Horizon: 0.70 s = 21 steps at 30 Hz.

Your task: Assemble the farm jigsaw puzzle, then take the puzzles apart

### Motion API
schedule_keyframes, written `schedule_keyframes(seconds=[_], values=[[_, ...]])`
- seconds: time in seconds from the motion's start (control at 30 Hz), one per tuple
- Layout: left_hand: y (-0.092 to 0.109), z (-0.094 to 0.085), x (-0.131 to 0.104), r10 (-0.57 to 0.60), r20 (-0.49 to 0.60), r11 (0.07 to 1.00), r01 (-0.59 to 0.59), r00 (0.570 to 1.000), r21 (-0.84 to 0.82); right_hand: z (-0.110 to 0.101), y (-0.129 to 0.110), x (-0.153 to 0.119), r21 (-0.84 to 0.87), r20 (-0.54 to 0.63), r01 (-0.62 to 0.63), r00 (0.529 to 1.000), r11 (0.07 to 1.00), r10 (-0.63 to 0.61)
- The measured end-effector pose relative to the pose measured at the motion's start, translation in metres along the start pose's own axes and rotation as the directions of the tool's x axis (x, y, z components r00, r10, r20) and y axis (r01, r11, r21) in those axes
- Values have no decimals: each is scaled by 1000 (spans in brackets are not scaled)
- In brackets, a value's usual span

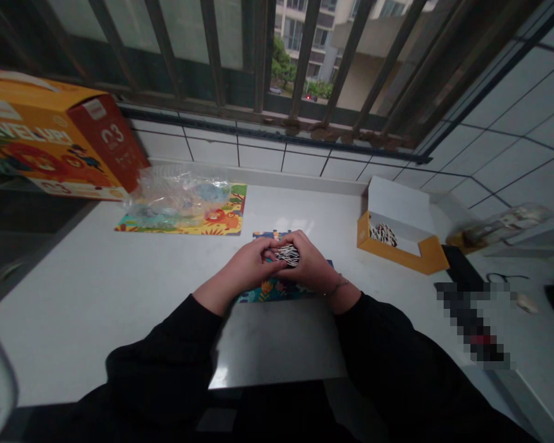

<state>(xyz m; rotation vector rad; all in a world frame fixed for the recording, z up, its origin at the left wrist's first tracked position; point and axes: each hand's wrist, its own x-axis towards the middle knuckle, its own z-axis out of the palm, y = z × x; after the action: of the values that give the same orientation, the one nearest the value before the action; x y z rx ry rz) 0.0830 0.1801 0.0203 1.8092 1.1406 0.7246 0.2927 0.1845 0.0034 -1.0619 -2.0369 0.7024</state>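
Both of my hands are cupped around a bundle of jigsaw puzzle pieces [288, 255], whose thin white edges show between dark faces. My left hand [253, 263] closes on the bundle from the left, its thumb against the front. On the other side my right hand [308, 263] wraps round it, a thin bracelet at the wrist. Below the hands lies a blue jigsaw puzzle [268, 291] with colourful plant shapes. Its middle is hidden by my hands, so how much is joined cannot be seen.
An opened yellow box [399, 257] at right holds more pieces [383, 234]. A lion picture board [228, 223] lies at back left under clear plastic packaging [175, 194]. Beside it stands a large orange box [50, 135]. Glasses [508, 277] lie far right. A barred window [258, 61] is behind the counter.
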Motion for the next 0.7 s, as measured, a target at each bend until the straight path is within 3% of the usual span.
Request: schedule_keyframes(seconds=[0.13, 0.23, 0.37, 0.57, 0.63, 0.7], values=[[-2, -3, 1, 28, -63, 991, -19, 998, 129, -6, 0, -1, 65, 64, 0, 998, 998, -4], [-2, -2, 1, 57, -42, 977, -47, 997, 209, -9, 4, 0, 44, 67, -14, 998, 999, 11], [-2, 5, 4, 68, -4, 968, -65, 998, 242, -5, 2, 1, 31, 11, -6, 1000, 1000, 5], [-6, 19, 8, 165, 13, 938, -161, 986, 307, 7, -12, 3, 23, -22, 167, 986, 986, -167], [-6, 19, 9, 199, 19, 928, -195, 980, 318, 3, -16, 2, -8, -43, 186, 982, 982, -186], [-6, 16, 9, 217, 4, 922, -206, 976, 329, -6, -20, -1, -71, -135, 164, 976, 984, -173]])
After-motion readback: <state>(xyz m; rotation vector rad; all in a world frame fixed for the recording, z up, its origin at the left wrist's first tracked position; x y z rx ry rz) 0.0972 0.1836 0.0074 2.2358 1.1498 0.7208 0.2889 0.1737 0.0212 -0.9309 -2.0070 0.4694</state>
